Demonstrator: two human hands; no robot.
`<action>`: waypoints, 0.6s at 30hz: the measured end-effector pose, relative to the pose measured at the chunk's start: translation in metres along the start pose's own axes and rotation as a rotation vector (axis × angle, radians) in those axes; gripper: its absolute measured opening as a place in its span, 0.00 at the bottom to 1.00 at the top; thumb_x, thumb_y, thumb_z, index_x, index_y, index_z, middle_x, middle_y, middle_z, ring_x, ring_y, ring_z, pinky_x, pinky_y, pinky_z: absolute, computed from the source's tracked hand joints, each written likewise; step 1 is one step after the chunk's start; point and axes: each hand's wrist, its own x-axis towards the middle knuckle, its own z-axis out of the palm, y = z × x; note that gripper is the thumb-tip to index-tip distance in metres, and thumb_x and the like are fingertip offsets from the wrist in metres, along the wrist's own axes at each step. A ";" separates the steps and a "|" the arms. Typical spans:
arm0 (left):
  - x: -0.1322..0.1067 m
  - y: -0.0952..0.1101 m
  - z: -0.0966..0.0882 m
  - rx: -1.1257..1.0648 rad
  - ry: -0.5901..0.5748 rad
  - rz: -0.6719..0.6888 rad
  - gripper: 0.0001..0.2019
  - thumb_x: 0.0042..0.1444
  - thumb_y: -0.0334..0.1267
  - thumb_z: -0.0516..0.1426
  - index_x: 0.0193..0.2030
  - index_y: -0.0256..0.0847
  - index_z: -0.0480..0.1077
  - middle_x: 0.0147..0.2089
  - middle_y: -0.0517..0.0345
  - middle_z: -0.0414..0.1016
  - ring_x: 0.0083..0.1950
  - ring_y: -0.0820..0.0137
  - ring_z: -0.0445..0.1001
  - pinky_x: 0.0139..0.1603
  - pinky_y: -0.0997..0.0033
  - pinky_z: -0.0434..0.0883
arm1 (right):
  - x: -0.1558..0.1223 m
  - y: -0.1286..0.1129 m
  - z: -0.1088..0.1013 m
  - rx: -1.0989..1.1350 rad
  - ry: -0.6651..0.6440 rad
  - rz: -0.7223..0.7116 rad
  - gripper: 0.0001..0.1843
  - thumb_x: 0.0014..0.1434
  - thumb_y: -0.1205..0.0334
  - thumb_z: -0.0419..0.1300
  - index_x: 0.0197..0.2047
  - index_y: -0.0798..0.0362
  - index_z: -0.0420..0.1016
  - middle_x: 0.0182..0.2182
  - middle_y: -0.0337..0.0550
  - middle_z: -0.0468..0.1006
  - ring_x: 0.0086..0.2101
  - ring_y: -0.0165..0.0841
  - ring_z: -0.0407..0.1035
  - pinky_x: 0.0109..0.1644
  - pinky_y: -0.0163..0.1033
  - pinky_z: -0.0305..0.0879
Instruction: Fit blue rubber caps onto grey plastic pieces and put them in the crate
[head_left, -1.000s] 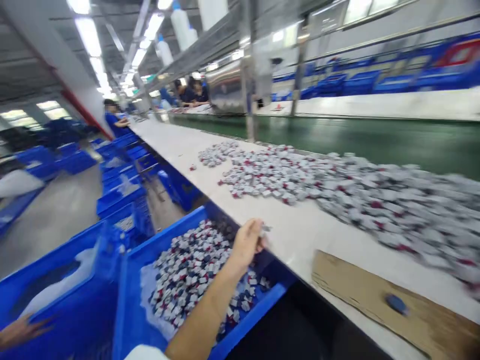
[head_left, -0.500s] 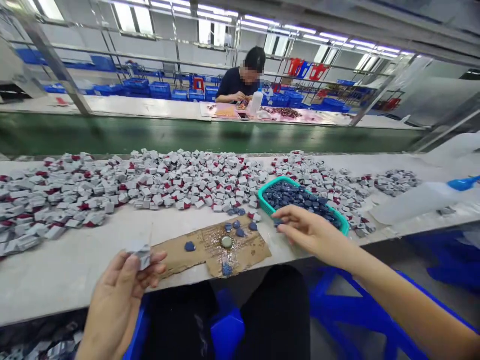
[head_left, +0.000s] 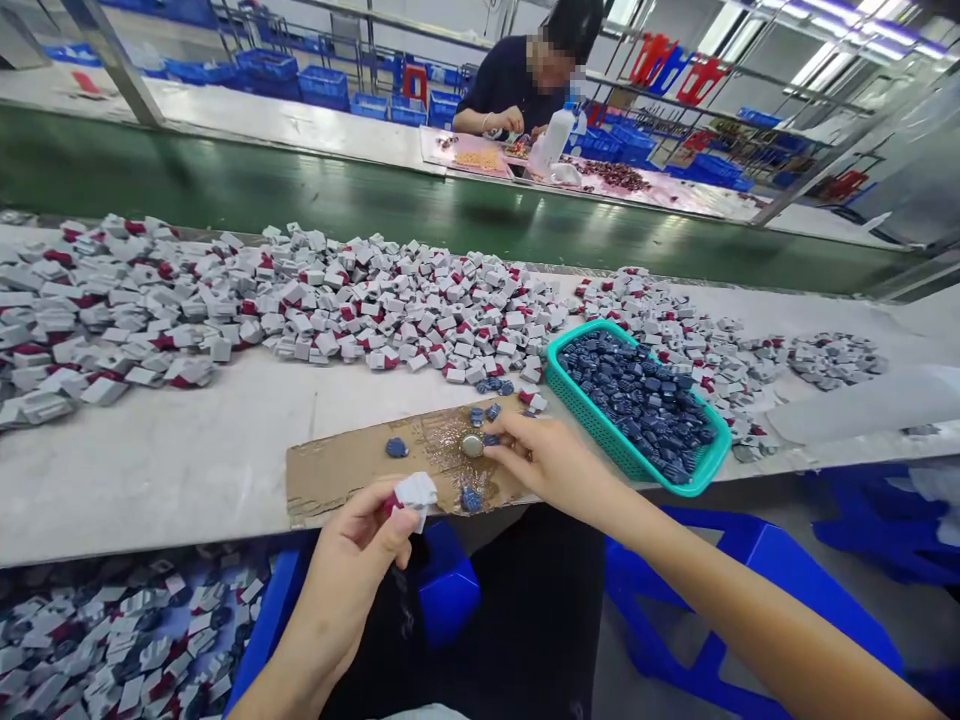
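Observation:
Pinched in my left hand (head_left: 367, 545) is a white plastic piece (head_left: 415, 493) with a dark red part, held over the table's front edge. My right hand (head_left: 544, 455) is closed on a small dark blue piece (head_left: 490, 439), mostly hidden by the fingertips, beside a round, pale cap-like disc (head_left: 472, 445). That disc sits on a wet patch of a flat cardboard sheet (head_left: 322, 475). Several loose dark blue pieces (head_left: 396, 447) lie about on the cardboard. To the right, a green basket (head_left: 562, 385) holds many more dark blue pieces.
A long heap of white and dark red pieces (head_left: 360, 300) spreads along the table. A blue bin (head_left: 270, 620) of similar pieces stands below left. A blue stool (head_left: 720, 600) is at right. Across the green belt (head_left: 300, 180), another person (head_left: 502, 85) works near a white bottle (head_left: 555, 135).
My right hand has moved left from the basket's edge to the disc, carrying the dark blue piece. My left hand has brought the white piece right, nearer the cardboard. The camera view has tilted downward.

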 end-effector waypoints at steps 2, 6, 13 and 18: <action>0.002 -0.001 -0.004 -0.014 -0.016 -0.026 0.13 0.41 0.44 0.65 0.34 0.41 0.77 0.25 0.62 0.72 0.20 0.81 0.61 0.18 0.84 0.62 | 0.007 -0.002 0.005 -0.056 -0.031 -0.006 0.02 0.59 0.67 0.54 0.37 0.54 0.67 0.29 0.42 0.74 0.30 0.32 0.68 0.32 0.32 0.57; 0.003 0.004 -0.008 -0.073 0.035 -0.101 0.12 0.38 0.41 0.67 0.32 0.41 0.78 0.26 0.58 0.76 0.26 0.76 0.70 0.24 0.84 0.68 | 0.017 -0.002 0.011 -0.121 -0.083 -0.020 0.01 0.57 0.69 0.55 0.33 0.55 0.67 0.27 0.43 0.73 0.29 0.34 0.67 0.31 0.33 0.53; 0.005 0.012 -0.015 -0.164 0.032 -0.135 0.12 0.35 0.38 0.68 0.31 0.40 0.77 0.27 0.56 0.79 0.31 0.71 0.76 0.27 0.81 0.71 | 0.018 0.000 0.008 -0.069 -0.113 -0.045 0.04 0.60 0.65 0.52 0.34 0.54 0.66 0.27 0.43 0.73 0.28 0.34 0.67 0.30 0.34 0.57; 0.007 0.008 -0.018 -0.190 -0.091 -0.111 0.10 0.36 0.36 0.69 0.28 0.40 0.77 0.27 0.58 0.79 0.28 0.73 0.75 0.28 0.81 0.71 | 0.001 -0.028 0.003 0.444 -0.046 -0.037 0.07 0.58 0.59 0.56 0.38 0.53 0.64 0.23 0.36 0.69 0.22 0.28 0.65 0.23 0.31 0.60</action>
